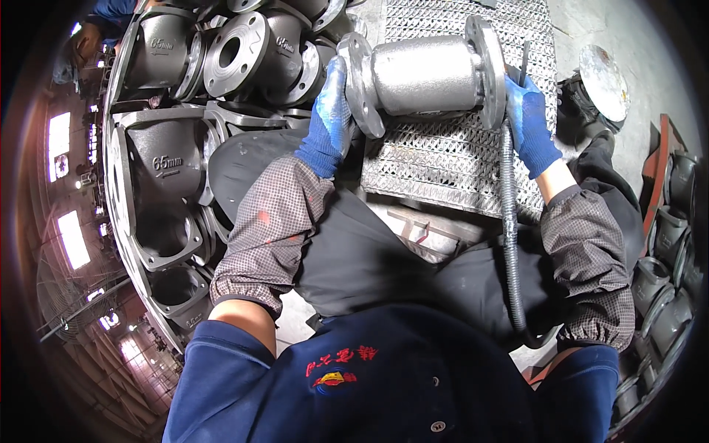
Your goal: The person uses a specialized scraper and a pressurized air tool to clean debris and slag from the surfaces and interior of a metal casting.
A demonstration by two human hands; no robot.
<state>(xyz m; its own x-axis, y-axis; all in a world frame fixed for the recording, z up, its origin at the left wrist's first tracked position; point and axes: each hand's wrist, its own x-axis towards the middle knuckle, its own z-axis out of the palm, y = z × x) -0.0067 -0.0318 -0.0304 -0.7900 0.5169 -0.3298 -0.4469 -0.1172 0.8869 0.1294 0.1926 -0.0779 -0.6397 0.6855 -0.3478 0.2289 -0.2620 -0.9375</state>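
Observation:
Between my two hands lies a grey cast-metal valve body (425, 74), a fat cylinder with a round flange at each end, on its side over a textured metal block (443, 166). My left hand (332, 111), in a blue glove, grips the left flange. On the right flange is my right hand (528, 122), gloved alike, its fingers partly hidden behind the rim. A thin dark rod (525, 63) sticks up beside the right fingers; whether they hold it too I cannot tell. A ribbed grey hose (509, 221) runs down from beside that flange toward my lap.
Several similar flanged castings (159, 155) are stacked close on my left, and more castings (668, 229) stand at the far right behind a reddish edge (657, 173). A round pale disc (604, 83) sits beyond my right hand. Part of another person (92, 37) shows at upper left.

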